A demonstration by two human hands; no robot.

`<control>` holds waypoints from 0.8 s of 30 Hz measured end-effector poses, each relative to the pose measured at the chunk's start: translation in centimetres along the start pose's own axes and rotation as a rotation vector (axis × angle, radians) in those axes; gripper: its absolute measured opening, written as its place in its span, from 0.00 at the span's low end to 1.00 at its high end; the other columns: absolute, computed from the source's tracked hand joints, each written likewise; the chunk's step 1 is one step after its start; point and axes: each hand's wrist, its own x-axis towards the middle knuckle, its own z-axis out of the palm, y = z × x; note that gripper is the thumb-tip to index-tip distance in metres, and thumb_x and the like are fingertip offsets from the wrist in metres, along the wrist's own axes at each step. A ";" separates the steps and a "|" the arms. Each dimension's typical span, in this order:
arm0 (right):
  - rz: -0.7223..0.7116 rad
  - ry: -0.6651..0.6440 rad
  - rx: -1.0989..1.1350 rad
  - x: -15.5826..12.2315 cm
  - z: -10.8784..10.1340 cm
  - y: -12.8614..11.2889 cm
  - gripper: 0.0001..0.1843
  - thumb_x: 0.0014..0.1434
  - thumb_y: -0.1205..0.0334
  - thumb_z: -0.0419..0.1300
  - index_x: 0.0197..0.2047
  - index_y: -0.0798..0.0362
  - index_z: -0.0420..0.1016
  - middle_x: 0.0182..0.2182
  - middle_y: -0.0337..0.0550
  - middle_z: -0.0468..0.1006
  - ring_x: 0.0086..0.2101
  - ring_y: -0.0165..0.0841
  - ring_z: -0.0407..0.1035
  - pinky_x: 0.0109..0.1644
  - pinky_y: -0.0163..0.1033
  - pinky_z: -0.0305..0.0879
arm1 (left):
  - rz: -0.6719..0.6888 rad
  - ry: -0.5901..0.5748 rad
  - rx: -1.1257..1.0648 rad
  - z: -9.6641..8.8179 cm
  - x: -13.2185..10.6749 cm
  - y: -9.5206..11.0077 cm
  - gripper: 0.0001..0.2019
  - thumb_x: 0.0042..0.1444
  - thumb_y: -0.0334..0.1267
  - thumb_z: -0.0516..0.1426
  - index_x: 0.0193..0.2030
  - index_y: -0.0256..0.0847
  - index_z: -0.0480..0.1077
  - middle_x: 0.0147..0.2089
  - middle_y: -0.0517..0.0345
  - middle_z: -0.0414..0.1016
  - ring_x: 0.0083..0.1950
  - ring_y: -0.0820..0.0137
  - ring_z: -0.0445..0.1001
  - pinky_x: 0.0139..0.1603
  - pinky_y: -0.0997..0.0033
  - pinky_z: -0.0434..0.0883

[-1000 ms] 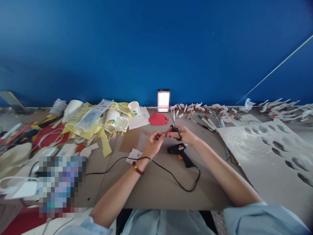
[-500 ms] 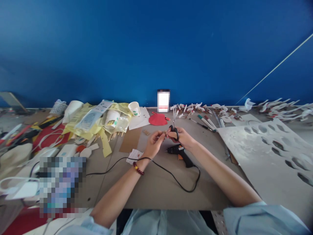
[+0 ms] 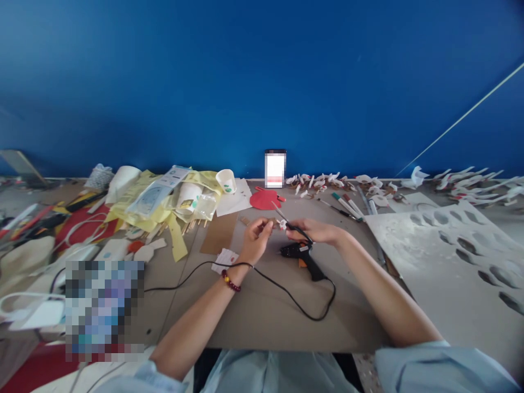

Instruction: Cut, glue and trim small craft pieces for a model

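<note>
My left hand (image 3: 255,241), a beaded bracelet at its wrist, has thumb and fingertips pinched on a small white piece with red on it (image 3: 283,224). The piece's exact shape is too small to make out. In my right hand (image 3: 314,231) is a pair of scissors (image 3: 280,209), fingers round the dark handles and blades slanting up to the left. The right fingertips are close to the white piece; whether they touch it I cannot tell. Just below the right hand, a black hot glue gun (image 3: 308,261) lies on the table, its cord running left.
A red paper piece (image 3: 265,200) lies in front of a propped phone (image 3: 275,168). Several small white cutouts (image 3: 323,180) line the wall. At right is a white sheet with oval holes (image 3: 434,256); at left, yellow packaging (image 3: 137,199), cups and tools. Brown cardboard (image 3: 220,233) lies left of my hands.
My right hand has turned, so the scissors have tipped from upright to slanting left. The white piece between the hands shows more now. My left hand stays almost in place.
</note>
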 end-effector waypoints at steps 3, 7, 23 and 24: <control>0.021 -0.068 -0.142 -0.1 -0.4 0.0 0.25 0.52 0.38 0.59 0.27 0.54 0.64 0.20 0.33 0.62 0.23 0.26 0.56 0.25 0.33 0.51 | 0.017 -0.010 -0.001 -0.1 0.0 -0.3 0.17 0.56 0.51 0.55 0.27 0.39 0.66 0.23 0.64 0.61 0.25 0.76 0.60 0.27 0.75 0.60; 0.056 -0.061 -0.208 0.2 -0.4 0.1 0.25 0.50 0.38 0.60 0.25 0.53 0.64 0.19 0.34 0.62 0.23 0.27 0.55 0.25 0.33 0.49 | 0.024 -0.016 -0.009 -0.1 -0.1 -0.5 0.16 0.56 0.50 0.55 0.28 0.39 0.67 0.24 0.63 0.62 0.25 0.76 0.60 0.27 0.75 0.60; 0.075 -0.031 -0.216 0.3 0.1 -0.3 0.25 0.49 0.38 0.59 0.21 0.53 0.61 0.18 0.34 0.61 0.22 0.27 0.54 0.25 0.34 0.47 | 0.006 -0.015 0.004 0.0 0.0 -0.8 0.15 0.56 0.50 0.55 0.29 0.39 0.70 0.25 0.61 0.67 0.26 0.75 0.62 0.28 0.75 0.61; 0.074 -0.027 -0.215 0.3 0.1 -0.3 0.25 0.49 0.38 0.59 0.21 0.53 0.61 0.18 0.34 0.61 0.22 0.27 0.54 0.25 0.34 0.47 | 0.008 -0.015 0.006 0.0 0.0 -0.9 0.16 0.56 0.50 0.55 0.29 0.39 0.70 0.25 0.61 0.67 0.26 0.75 0.62 0.28 0.75 0.61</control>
